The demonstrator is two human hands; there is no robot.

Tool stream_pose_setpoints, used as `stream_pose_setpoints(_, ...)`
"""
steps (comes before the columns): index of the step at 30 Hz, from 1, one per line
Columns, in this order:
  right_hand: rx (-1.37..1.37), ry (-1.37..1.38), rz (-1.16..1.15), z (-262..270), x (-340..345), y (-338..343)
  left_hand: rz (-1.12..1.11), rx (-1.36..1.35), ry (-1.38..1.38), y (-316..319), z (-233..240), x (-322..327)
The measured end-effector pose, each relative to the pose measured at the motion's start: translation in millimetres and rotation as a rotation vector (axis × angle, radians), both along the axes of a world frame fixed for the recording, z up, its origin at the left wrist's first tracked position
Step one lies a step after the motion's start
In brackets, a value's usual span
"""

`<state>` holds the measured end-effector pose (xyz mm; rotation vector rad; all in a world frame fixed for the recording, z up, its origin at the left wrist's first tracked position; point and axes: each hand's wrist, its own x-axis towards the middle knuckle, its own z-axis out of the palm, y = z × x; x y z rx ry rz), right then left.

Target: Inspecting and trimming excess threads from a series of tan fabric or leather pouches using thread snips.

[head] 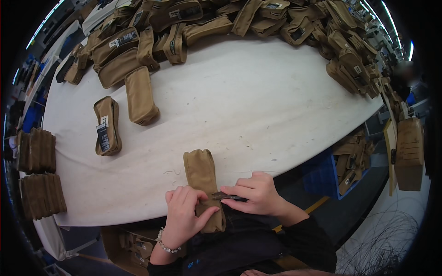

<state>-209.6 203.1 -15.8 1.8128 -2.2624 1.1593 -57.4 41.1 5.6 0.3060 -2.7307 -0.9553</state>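
Note:
A tan fabric pouch (201,172) lies lengthwise before me, its near end reaching past the front edge of the white-covered table (241,103). My left hand (188,207) rests on the pouch's left side, with thumb and forefinger on its surface. A beaded bracelet circles that wrist. In my right hand (257,193) is a small pair of dark thread snips (228,196), gripped between thumb and fingers. Their tips point left and meet the pouch's right edge; whether the blades touch the fabric is hard to tell.
Two tan pouches, one labelled (107,127) and one plain (141,95), lie at the left. Many more (183,15) are heaped along the far edge. Folded brown stacks (36,150) stand far left. A blue crate (321,176) and a cardboard box (114,245) hold pouches below the table.

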Motion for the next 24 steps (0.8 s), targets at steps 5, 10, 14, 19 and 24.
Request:
stream_pose_setpoints(5,-0.072,-0.106,-0.075,-13.1,10.2,7.3,0.011,-0.023,0.018,5.1,1.4,-4.3)
stream_pose_setpoints(10,-0.122,-0.134,-0.136,-21.7,16.8,10.5,0.038,-0.067,0.009,8.9,2.5,-8.1)
stream_pose_setpoints(14,-0.077,-0.124,-0.127,-22.5,12.6,15.7,0.043,-0.08,-0.018,8.3,3.2,-8.1)
stream_pose_setpoints(19,-0.054,-0.139,-0.096,-16.9,10.4,14.4,0.047,-0.062,-0.031,8.9,2.7,-7.8)
stream_pose_setpoints(24,-0.042,-0.139,-0.081,-18.6,9.6,9.8,0.049,-0.061,-0.036,9.1,1.3,-7.7)
